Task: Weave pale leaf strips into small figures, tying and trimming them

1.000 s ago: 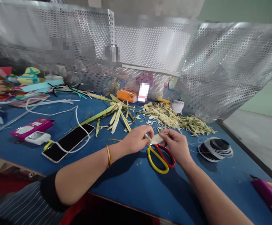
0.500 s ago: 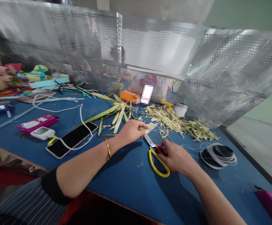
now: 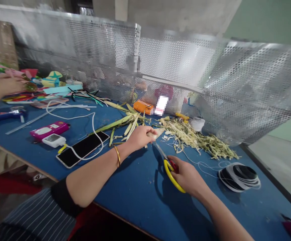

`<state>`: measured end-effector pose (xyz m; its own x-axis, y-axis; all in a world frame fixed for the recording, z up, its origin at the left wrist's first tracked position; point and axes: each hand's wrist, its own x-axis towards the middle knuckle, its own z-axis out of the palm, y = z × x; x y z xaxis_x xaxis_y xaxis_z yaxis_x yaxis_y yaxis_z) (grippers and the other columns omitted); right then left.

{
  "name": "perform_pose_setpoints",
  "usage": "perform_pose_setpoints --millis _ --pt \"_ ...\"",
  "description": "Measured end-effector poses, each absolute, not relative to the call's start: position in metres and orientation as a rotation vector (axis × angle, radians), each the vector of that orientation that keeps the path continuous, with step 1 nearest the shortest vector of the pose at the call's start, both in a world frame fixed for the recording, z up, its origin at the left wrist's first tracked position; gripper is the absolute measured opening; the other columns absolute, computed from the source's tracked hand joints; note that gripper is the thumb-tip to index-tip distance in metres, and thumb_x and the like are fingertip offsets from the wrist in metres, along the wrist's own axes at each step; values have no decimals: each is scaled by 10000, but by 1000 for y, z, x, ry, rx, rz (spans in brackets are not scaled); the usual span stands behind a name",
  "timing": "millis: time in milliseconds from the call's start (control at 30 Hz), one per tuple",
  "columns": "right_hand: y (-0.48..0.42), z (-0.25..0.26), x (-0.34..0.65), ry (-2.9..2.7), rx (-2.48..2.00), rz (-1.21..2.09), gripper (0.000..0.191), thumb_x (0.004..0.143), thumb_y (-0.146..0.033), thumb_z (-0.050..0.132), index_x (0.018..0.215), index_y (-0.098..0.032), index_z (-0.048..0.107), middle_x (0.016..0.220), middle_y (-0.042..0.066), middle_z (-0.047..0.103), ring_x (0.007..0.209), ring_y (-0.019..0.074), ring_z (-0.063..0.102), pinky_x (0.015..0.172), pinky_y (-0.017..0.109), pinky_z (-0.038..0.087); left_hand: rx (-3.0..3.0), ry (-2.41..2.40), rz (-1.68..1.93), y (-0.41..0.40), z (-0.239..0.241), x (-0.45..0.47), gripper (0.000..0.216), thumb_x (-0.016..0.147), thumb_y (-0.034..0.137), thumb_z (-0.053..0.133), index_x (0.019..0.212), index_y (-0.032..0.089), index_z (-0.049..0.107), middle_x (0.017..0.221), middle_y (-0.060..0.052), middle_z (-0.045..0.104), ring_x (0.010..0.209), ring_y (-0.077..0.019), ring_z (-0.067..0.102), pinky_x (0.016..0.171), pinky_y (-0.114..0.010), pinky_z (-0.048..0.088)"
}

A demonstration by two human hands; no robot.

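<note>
My left hand (image 3: pixel 140 138), with a gold bangle at its wrist, pinches a pale piece of dried husk (image 3: pixel 159 132) whose pointed end sticks out past the fingers. In my right hand (image 3: pixel 189 174) are scissors (image 3: pixel 172 176) with yellow and red handles. Their blades, seen nearly edge-on, point up and left just below my left fingertips; whether they touch the husk I cannot tell. Behind my left hand lies a bunch of long green and cream husk leaves (image 3: pixel 127 119). A heap of pale shredded pieces (image 3: pixel 183 131) and greenish ones (image 3: pixel 217 147) lies beyond my right hand.
A thread spool (image 3: pixel 239 176) stands at right, its thread trailing left. At left lie a phone (image 3: pixel 85 150), a white cable, a purple box (image 3: pixel 50 131) and a hammer-like tool (image 3: pixel 6 114). Another person's hand (image 3: pixel 12 85) works among coloured strips. A perforated metal screen (image 3: pixel 105 50) stands behind.
The scissors have turned from flat to nearly edge-on in my right hand. My left hand still pinches the husk in nearly the same place. The whole view has shifted slightly.
</note>
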<state>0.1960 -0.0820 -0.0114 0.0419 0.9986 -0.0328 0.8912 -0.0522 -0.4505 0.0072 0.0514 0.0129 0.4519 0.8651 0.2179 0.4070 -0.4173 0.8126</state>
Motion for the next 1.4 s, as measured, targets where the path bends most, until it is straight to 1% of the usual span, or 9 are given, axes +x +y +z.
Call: perform_pose_setpoints --millis 100,167,300,433,533,667,833,1100,1400 --pt "-79 -10 199 -1498 -1701 961 576 646 -226 569 1221 -214 545 710 -15 626 554 168 575 550 288 430 2033 1112 897 55 14 5 312 639 251 637 927 179 734 740 -33 724 647 -162 617 567 -253 427" --pt "-78 -6 198 -1259 -1540 1147 600 605 -286 653 1187 -188 538 702 -32 598 508 139 531 524 281 433 2048 1142 919 55 16 3 299 644 264 635 912 181 740 719 -29 716 635 -159 599 553 -252 414" --pt "-80 3 196 -1121 -1497 1204 672 558 -436 811 1128 -179 563 629 -51 529 526 127 490 530 272 417 2027 1143 947 54 18 1 293 655 270 631 912 179 738 704 -24 713 602 -142 579 533 -241 405" --pt "-83 3 201 -1162 -1450 1210 689 611 -595 771 1131 -217 523 709 -22 548 572 134 502 537 266 424 1990 1096 976 56 17 1 285 656 253 658 914 159 734 727 -45 720 597 -138 588 547 -246 425" --pt "-84 0 207 -1293 -1464 1158 675 635 -658 724 1116 -233 513 695 -40 503 549 114 458 489 234 396 1931 1046 955 58 16 1 288 656 239 674 924 152 733 713 -51 717 620 -152 618 573 -258 454" --pt "-83 -1 207 -1346 -1518 1135 657 654 -649 718 1112 -231 503 575 -83 422 465 96 393 408 209 317 1803 922 892 57 15 5 277 658 180 668 927 141 720 718 -46 715 629 -146 647 604 -263 492" --pt "-82 -1 201 -1296 -1534 1141 631 642 -609 749 1093 -221 539 528 -87 449 392 81 370 351 200 281 1704 834 787 52 17 9 255 628 85 650 868 146 713 703 -17 713 582 -114 629 564 -232 504" --pt "-82 4 198 -1175 -1533 1213 680 580 -614 770 1079 -178 618 536 -74 477 357 68 368 297 194 280 1798 818 755 52 17 8 301 626 114 628 904 149 737 697 -36 711 580 -145 650 565 -269 525" --pt "-86 10 193 -1139 -1541 1210 626 580 -603 785 999 -161 637 518 -84 435 362 44 336 339 184 221 1781 802 760 53 18 8 302 610 127 635 890 154 746 722 -47 720 550 -132 625 551 -274 519"
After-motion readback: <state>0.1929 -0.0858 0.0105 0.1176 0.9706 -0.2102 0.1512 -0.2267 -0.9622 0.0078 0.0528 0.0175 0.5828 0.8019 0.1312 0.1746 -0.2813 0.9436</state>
